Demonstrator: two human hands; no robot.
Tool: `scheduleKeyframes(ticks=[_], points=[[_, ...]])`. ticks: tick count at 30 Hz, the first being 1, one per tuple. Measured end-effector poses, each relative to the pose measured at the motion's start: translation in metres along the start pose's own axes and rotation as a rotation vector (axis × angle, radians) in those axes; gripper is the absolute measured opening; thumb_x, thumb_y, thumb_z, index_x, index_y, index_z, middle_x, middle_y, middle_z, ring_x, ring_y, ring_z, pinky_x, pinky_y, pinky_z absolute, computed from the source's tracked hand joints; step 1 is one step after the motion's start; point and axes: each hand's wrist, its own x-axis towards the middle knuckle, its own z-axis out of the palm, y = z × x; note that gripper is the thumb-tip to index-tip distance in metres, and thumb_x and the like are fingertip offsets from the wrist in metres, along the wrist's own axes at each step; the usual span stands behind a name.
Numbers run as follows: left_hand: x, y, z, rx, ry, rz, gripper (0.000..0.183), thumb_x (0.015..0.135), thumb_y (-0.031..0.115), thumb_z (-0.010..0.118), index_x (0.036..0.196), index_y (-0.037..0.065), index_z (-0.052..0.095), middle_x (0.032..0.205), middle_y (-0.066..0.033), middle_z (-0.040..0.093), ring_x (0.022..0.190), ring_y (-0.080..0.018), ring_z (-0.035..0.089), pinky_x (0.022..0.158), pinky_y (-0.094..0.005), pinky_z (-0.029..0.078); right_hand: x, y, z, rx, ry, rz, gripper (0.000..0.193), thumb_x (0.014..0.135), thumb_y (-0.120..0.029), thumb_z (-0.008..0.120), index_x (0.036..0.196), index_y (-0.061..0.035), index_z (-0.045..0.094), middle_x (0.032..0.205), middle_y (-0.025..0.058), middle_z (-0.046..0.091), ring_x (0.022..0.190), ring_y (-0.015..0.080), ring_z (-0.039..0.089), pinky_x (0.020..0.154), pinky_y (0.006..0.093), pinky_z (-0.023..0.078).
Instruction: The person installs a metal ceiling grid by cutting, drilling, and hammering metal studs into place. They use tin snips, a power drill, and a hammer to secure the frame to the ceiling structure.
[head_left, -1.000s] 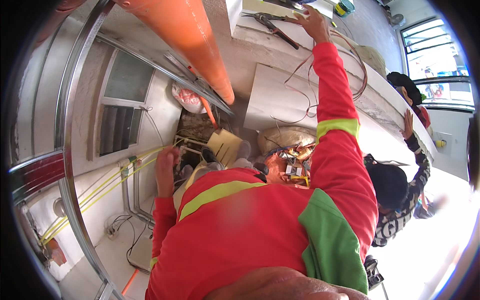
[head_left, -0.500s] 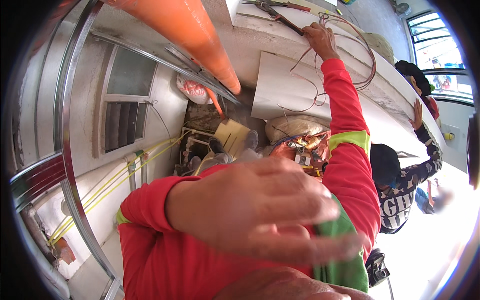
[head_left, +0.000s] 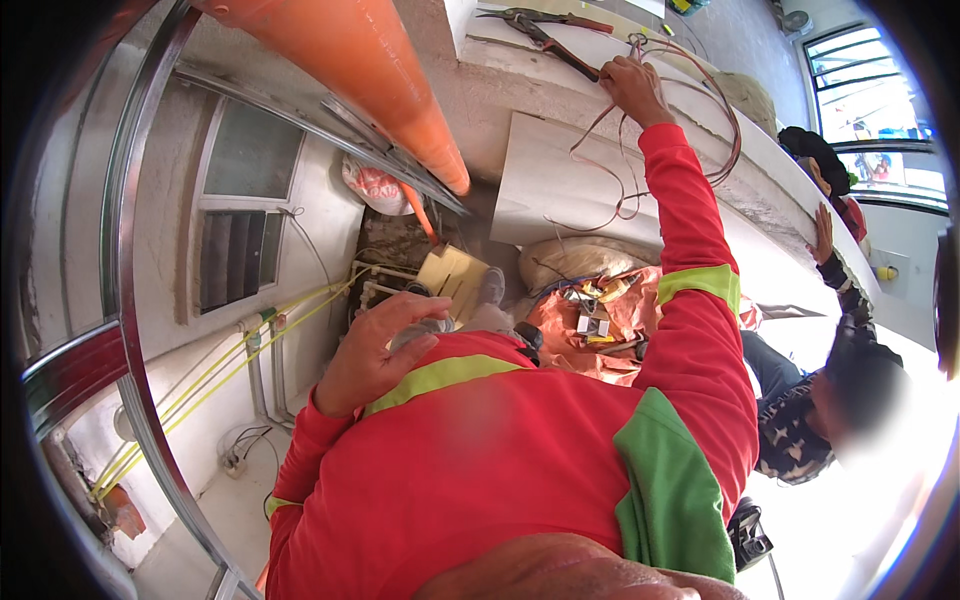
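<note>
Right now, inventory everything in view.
Snips: one, dark, reddish, on ledge
Wires: several, brown, over ledge
Pipe: one, orange, upper left
Board: one, white, below ledge
Sack: one, beige, below board
Sheet: one, orange, under small parts
Frame: one, silver, far left
Lines: several, yellow, lower left
Windows: two, grey left, bright right
Cloth: one, green, lower right
Co-worker: one, dark-clothed, right
Left hand: one, red-sleeved, centre left
Right hand: one, red-sleeved, at wires

White sack bears red print; none legible.
</note>
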Motion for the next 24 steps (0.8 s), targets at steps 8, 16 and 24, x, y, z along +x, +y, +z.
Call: scheduleKeyframes(ticks=[8, 16, 24], points=[[-0.001, -0.005, 0.005, -0.063, 0.035, -0.009, 0.042, 0.089, 0.002, 0.068, 0.132, 0.004, 0.064, 0.112, -0.0107, 0.071, 0.101, -0.0217, 0.065, 0.090, -0.0337, 0.051, -0.005, -0.005, -0.004, -0.093, -0.026, 0.064, 0.012, 0.091, -0.023, 0.064, 0.092, -0.0152, 0.073, 0.096, 0.0013, 0.071, 0.103, 0.0226, 0.067, 0.087, 0.0439, 0.049], [0.006, -0.009, 0.012, -0.083, 0.003, -0.024, 0.042, 0.089, 0.002, 0.067, 0.131, 0.004, 0.064, 0.113, -0.0106, 0.071, 0.105, -0.0208, 0.066, 0.092, -0.0331, 0.050, 0.000, -0.003, 0.003, -0.196, -0.055, 0.026, 0.016, 0.092, -0.023, 0.061, 0.094, -0.0116, 0.073, 0.094, 0.0063, 0.072, 0.102, 0.0261, 0.069, 0.082, 0.0459, 0.052], [0.010, -0.014, 0.014, -0.039, -0.014, -0.025, 0.039, 0.092, 0.005, 0.068, 0.131, 0.004, 0.064, 0.114, -0.0097, 0.070, 0.104, -0.0223, 0.066, 0.091, -0.0333, 0.050, 0.013, 0.004, 0.023, -0.304, -0.164, 0.106, 0.017, 0.083, -0.025, 0.064, 0.087, -0.0125, 0.076, 0.093, 0.0100, 0.076, 0.091, 0.0302, 0.073, 0.081, 0.0476, 0.055]])
